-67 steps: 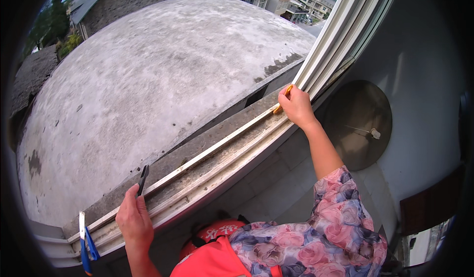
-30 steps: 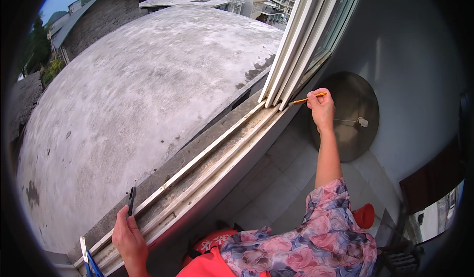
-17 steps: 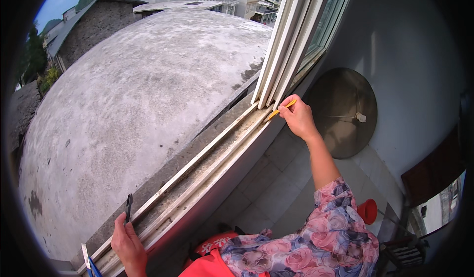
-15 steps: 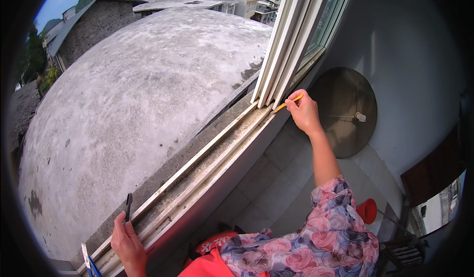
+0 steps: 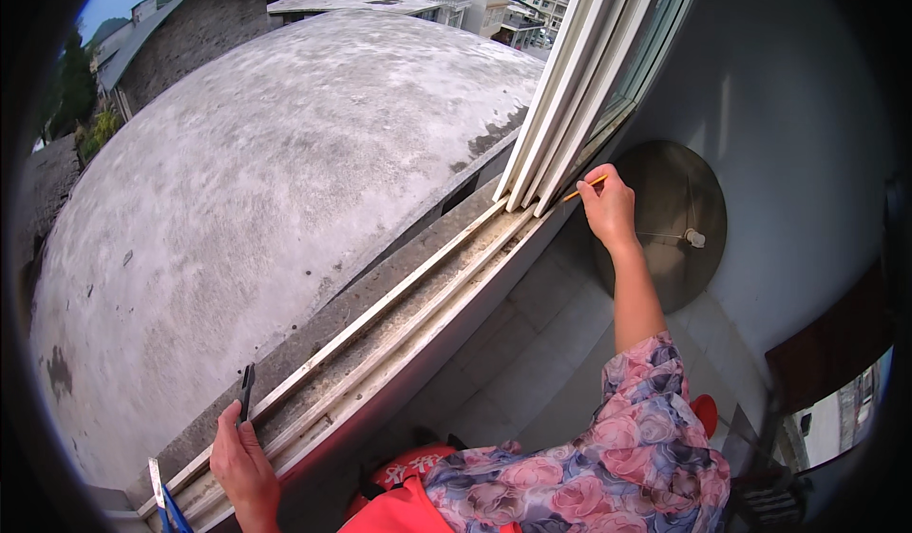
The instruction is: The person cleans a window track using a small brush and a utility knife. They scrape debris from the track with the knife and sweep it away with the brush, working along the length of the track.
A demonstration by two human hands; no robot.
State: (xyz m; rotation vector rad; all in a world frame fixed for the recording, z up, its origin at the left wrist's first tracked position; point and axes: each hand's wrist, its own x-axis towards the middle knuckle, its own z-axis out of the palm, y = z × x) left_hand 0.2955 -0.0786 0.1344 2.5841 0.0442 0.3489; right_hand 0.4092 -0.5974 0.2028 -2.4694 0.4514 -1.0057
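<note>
My right hand [image 5: 610, 208] pinches a thin yellow pencil [image 5: 585, 188], its tip at the inner edge of the window frame, beside the foot of the white sliding sashes [image 5: 562, 105]. At the lower left, my left hand [image 5: 242, 462] is closed around a slim black tool [image 5: 247, 392] that sticks up past the fingers; its kind is unclear. That hand rests by the dirty window track [image 5: 380, 329], whose pale rails run diagonally up to the sashes. Left of it, a pair of scissors [image 5: 173, 509] with blue handles lies at the track's lower end, partly cut off.
Outside the window spreads a broad grey concrete roof [image 5: 285, 172], with buildings behind it. Inside, a round dark tabletop [image 5: 665, 229] leans against the wall. A red container [image 5: 704, 414] shows behind my floral sleeve. Grey tiles [image 5: 513, 343] cover the floor.
The pencil has shifted slightly right, its tip now along the frame's inner edge, and it shows shorter in my right hand. My left hand stays nearly in place. The view has shifted a little.
</note>
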